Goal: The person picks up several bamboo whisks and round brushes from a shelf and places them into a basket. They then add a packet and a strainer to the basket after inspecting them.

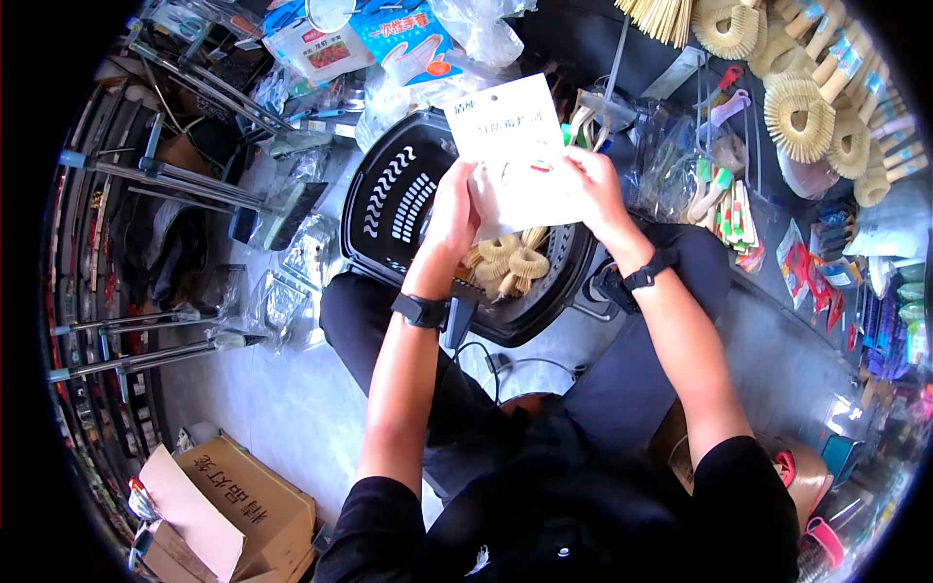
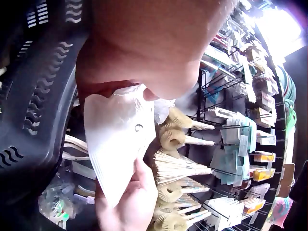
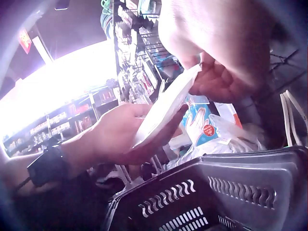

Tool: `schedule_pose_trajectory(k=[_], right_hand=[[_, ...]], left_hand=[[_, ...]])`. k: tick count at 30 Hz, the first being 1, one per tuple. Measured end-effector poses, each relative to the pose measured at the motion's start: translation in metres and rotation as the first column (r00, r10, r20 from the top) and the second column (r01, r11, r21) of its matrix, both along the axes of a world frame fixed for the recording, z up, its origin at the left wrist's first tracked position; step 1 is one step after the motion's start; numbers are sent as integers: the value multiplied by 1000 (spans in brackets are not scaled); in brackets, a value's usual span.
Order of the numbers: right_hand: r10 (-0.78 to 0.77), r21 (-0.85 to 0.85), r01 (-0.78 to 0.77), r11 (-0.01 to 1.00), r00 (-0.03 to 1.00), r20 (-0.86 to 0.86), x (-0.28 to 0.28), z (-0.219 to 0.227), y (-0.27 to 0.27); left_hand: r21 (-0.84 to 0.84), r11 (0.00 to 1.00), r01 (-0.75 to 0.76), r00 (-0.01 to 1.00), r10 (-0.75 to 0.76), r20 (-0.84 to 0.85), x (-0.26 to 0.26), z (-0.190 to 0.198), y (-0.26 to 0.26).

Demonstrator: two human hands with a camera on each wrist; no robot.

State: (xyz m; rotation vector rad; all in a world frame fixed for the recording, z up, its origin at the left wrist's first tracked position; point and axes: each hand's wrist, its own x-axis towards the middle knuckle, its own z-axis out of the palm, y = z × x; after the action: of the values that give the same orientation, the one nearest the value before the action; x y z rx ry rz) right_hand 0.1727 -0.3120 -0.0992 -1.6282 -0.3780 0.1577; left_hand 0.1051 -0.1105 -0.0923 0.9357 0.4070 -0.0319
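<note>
A flat white packet (image 1: 510,160) with printed characters and a small hole near its top is held up over a black basket (image 1: 384,185). The left hand (image 1: 455,209) grips its left edge, and the right hand (image 1: 595,189) pinches its right edge. The left wrist view shows the packet (image 2: 115,139) as a stack of thin layers, with the right hand (image 2: 132,202) at its lower end. Edge-on in the right wrist view, the packet (image 3: 166,108) lies between the left hand (image 3: 108,132) and the right hand (image 3: 221,53). Tan brushes (image 1: 510,264) lie inside the basket.
Behind the basket are a blue-and-white glove package (image 1: 408,44) and clear plastic bags (image 1: 486,29). Round brushes (image 1: 802,117) hang at the upper right. Metal rack bars (image 1: 185,180) jut in from the left. An opened cardboard box (image 1: 243,505) sits at the lower left.
</note>
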Motion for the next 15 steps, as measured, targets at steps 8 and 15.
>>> schedule_pose_trajectory(k=[8, 15], right_hand=[[-61, -201, 66, 977, 998, 29, 16, -28, 1], [-37, -425, 14, 905, 998, -45, 22, -67, 5]], left_hand=[[353, 920, 170, 984, -176, -16, 3, -19, -1], [527, 788, 318, 948, -249, -201, 5, -68, 9]])
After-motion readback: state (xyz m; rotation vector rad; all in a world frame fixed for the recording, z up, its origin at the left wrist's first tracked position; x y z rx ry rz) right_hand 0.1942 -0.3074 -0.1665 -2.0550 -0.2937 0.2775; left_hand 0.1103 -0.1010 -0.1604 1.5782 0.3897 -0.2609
